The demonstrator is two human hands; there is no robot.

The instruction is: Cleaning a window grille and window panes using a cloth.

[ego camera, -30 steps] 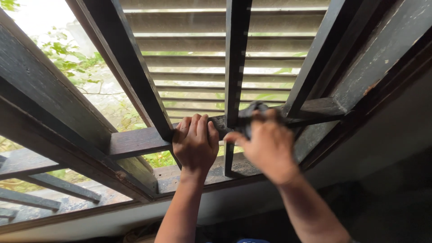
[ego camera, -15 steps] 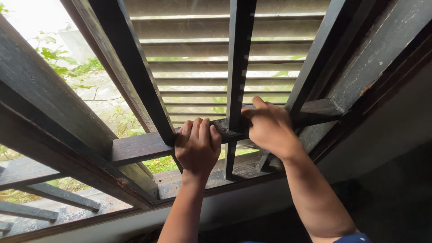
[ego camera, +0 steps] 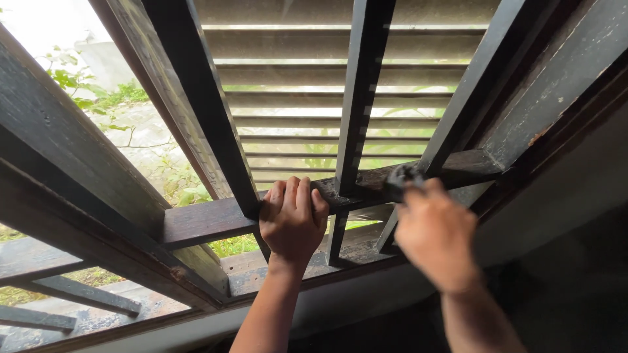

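The left hand (ego camera: 292,219) gripped the dark weathered wooden horizontal crossbar (ego camera: 209,221) of a window grille, its fingers (ego camera: 296,193) curled fully closed over the bar's top edge, apparently to steady the body against the frame. At about 3 o'clock from it, the right hand (ego camera: 435,232) pressed a small dark crumpled cloth pad (ego camera: 400,178) against the same crossbar, just right of the dark central vertical wooden bar (ego camera: 360,98); the right fingers were blurred and turned away, so how tightly they closed on the pad could not be told. The pad lay on the bar's upper face, where the hand's weight could bear down on it. Grey louvred shutter slats (ego camera: 314,72) stood beyond at 12 o'clock, green foliage (ego camera: 72,85) at 10 o'clock.
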